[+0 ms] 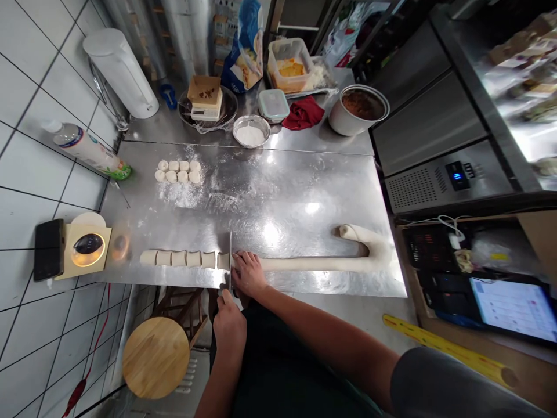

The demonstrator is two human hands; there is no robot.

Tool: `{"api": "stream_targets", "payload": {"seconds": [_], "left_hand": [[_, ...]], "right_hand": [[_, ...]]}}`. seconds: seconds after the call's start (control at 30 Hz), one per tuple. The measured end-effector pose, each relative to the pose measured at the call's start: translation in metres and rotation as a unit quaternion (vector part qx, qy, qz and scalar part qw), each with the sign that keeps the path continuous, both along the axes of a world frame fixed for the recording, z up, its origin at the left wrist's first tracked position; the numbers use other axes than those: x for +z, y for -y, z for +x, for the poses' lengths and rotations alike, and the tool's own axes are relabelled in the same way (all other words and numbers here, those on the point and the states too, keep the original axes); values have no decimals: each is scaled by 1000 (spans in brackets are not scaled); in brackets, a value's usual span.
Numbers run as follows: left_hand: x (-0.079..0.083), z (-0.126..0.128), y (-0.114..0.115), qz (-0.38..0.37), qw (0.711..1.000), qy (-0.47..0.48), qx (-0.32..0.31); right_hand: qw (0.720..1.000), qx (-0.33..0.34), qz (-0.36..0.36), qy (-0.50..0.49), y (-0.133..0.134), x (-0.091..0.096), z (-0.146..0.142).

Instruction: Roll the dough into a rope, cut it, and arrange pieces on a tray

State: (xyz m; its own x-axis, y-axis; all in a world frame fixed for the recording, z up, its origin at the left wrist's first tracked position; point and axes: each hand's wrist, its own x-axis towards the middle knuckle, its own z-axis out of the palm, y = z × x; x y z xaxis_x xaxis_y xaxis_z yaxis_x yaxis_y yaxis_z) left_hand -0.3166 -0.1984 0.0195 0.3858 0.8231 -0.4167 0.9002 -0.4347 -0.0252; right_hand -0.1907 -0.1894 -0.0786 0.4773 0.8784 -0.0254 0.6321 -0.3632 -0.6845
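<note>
My left hand (228, 331) grips the handle of a large kitchen knife (230, 261), whose blade stands upright in the dough at the table's near edge. My right hand (248, 273) presses on a long dough rope (313, 265), just beside the blade. The rope runs to the right and ends in a folded-back end (354, 234). Left of the knife, a row of several cut dough pieces (178, 258) lies on the steel table (278, 203). Farther back, several small dough balls (177, 172) sit in two rows beside scattered flour (180, 194).
A bowl of flour (251, 132), a kitchen scale (206, 100), a red cloth (303, 113) and a pot of brown filling (359, 108) stand behind the table. A spray bottle (89, 148) lies at the left wall. A wooden stool (155, 357) stands below the near edge.
</note>
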Motion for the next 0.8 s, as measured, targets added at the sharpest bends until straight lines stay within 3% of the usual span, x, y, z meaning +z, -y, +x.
{"api": "stream_targets", "payload": {"seconds": [0.13,0.23,0.4,0.6,0.8], "left_hand": [[4,3,-4,-3,1000,5,4],[23,2,2,6,1000,15,11],[45,11,23,11,999,42,-4],[36,15,39,-23,998,65,-3],[17,7,49,-25,999,28,6]], "right_hand": [[1000,16,13,-18,8,3,7],[999,9,33,-13,24,7,22],[999,-32,-8,-4,47,8,38],[999,-49,-12,1,43,4,32],[999,-41,-13,12,45,2,31]]}}
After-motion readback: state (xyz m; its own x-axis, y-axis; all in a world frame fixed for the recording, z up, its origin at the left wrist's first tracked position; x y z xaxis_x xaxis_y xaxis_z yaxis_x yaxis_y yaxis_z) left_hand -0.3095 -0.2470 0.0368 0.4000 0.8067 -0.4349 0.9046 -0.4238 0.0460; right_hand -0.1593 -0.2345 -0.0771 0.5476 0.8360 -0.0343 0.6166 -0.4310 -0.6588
